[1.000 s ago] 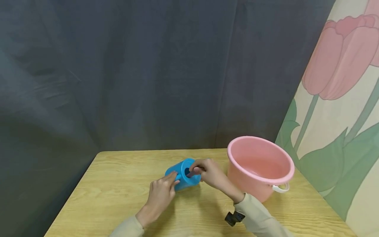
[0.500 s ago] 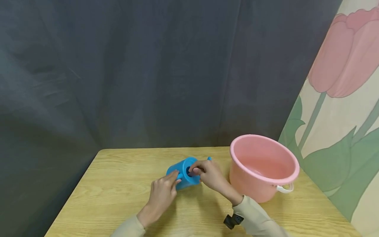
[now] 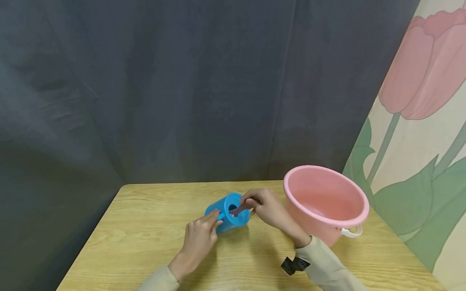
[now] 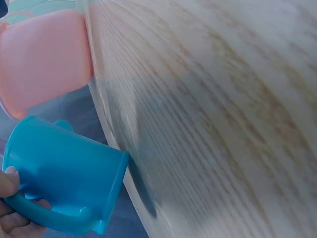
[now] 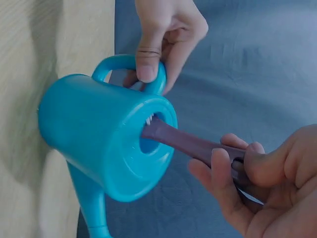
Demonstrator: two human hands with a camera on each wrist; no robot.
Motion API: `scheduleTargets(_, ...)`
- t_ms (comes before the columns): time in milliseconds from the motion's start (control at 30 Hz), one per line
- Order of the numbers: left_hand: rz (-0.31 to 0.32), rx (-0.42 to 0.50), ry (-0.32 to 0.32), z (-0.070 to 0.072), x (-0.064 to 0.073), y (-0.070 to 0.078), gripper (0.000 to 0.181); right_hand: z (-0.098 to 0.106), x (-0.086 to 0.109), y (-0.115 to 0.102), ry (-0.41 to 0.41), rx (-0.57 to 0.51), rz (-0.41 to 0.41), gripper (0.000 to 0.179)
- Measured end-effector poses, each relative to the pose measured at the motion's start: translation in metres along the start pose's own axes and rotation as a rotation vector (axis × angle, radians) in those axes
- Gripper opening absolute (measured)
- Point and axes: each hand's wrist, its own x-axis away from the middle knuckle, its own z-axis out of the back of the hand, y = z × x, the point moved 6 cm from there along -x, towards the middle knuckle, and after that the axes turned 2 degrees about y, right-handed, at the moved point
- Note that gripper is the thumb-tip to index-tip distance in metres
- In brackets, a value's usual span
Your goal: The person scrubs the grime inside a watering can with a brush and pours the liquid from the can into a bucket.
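A blue watering can [image 3: 218,207] leans over the table with its round opening turned toward the right hand. The left hand [image 3: 198,238] grips the can's handle [image 5: 113,63], thumb pressed on top in the right wrist view. Between thumb and fingers, the right hand [image 3: 271,210] holds a purple-brown brush [image 5: 183,141] with white bristles. Its bristled head sits at the opening, partly inside the can. The can's spout [image 5: 91,208] points away from the handle side. In the left wrist view, the lower edge of the watering can [image 4: 64,163] is close over the table.
A pink bucket [image 3: 325,222] with a white handle [image 3: 351,231] stands right of the can, just beyond the right forearm. The wooden table [image 3: 145,226] backs onto a dark curtain [image 3: 204,93]. A tulip-patterned wall [image 3: 418,161] borders the right side.
The right hand has drawn back to the right, pulling the brush partway out so its bristles show at the opening. The left hand keeps its grip on the handle.
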Motion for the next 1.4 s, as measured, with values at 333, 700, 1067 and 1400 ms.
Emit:
scheduleTargets(333, -0.006, -0.010, -0.006, 0.000, 0.001, -0.001, 0.026, -0.024, 0.001, 0.002, 0.011, 0.090, 0.047, 0.019)
scheduleTargets(700, -0.007, -0.017, 0.008, 0.002, -0.003, -0.004, 0.023, -0.005, -0.002, 0.000, -0.033, -0.031, 0.048, 0.013)
scheduleTargets(1067, 0.026, -0.014, -0.047, -0.004, 0.002, -0.002, 0.026, -0.028, 0.003, 0.007, 0.006, 0.053, 0.043, 0.009)
scheduleTargets(1400, 0.032, -0.013, -0.042, -0.006, 0.000, -0.001, 0.022, -0.007, 0.002, 0.000, 0.004, -0.009, 0.037, 0.017)
